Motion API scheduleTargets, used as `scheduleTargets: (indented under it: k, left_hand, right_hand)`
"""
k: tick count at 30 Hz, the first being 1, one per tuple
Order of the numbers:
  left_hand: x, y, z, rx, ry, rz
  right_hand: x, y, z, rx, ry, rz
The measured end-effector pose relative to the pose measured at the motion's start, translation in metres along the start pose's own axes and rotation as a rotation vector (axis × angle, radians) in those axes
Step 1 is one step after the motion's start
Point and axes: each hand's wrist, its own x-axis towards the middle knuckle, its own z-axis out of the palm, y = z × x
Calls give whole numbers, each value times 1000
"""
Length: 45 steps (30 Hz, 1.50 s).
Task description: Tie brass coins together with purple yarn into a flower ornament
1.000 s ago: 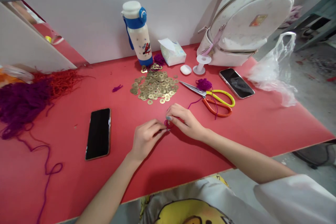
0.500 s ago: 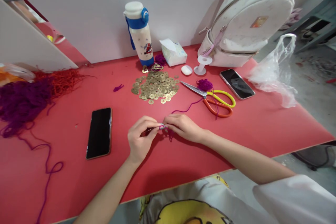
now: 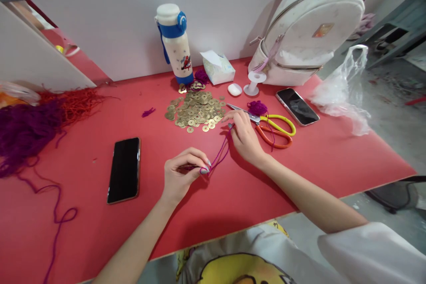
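Magenta cord (image 3: pixel 220 154) runs in two strands from one hand to the other above the red table. My left hand (image 3: pixel 183 172) pinches its lower end between thumb and fingertips; more of the cord is hidden in the palm. Farther forward and to the right, my right hand (image 3: pixel 243 136) grips the other end of the strands, its fingers beside the scissors blades. Scissors (image 3: pixel 273 129) with one yellow and one orange handle lie just beyond that hand. A heap of brass coins (image 3: pixel 199 108) with holes spreads out left of my right fingertips.
A black phone (image 3: pixel 124 170) lies at left, near a purple yarn pile (image 3: pixel 28 135). Along the back stand a bottle (image 3: pixel 176 46), a tissue pack (image 3: pixel 219 69), a white spool (image 3: pixel 254 83) and a backpack (image 3: pixel 309 35). Another phone (image 3: pixel 297 105) and a plastic bag (image 3: pixel 346 97) are at right.
My right hand has moved away from the left, forward toward the scissors, drawing the magenta cord out between them. My left hand stays nearly in place, still pinching.
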Motion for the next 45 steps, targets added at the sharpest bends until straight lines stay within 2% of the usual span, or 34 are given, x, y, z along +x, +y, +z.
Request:
scheduleTargets:
  k: [3,8,11,14,18,23,34,39,45]
  left_hand:
    - [-1,-4,0,-16,83,-48]
    - [-1,-12,-3,109,389,-188]
    - [0,-14,-5,165,477,-249]
    - [1,-14,-4,199,461,-265]
    - [0,-12,-1,249,390,-255]
    - [2,-8,1,356,333,-213]
    - [2,-5,3,408,240,-136]
    - [4,-7,-1,382,227,-173]
    - [5,-10,-3,214,173,-239]
  right_hand:
    - [-4,-7,3,44,3,-19]
    - [-9,-14,4,162,-42,-73]
    - [-10,-19,2,253,-111,-142]
    - [-13,-26,4,293,-223,-181]
    - [-20,-32,15,248,-312,-133]
    - [-24,-30,23,271,-276,-47]
    - [-23,-30,24,300,-232,7]
    - [-20,-28,19,237,-209,12]
    - [-18,-24,16,208,-210,-5]
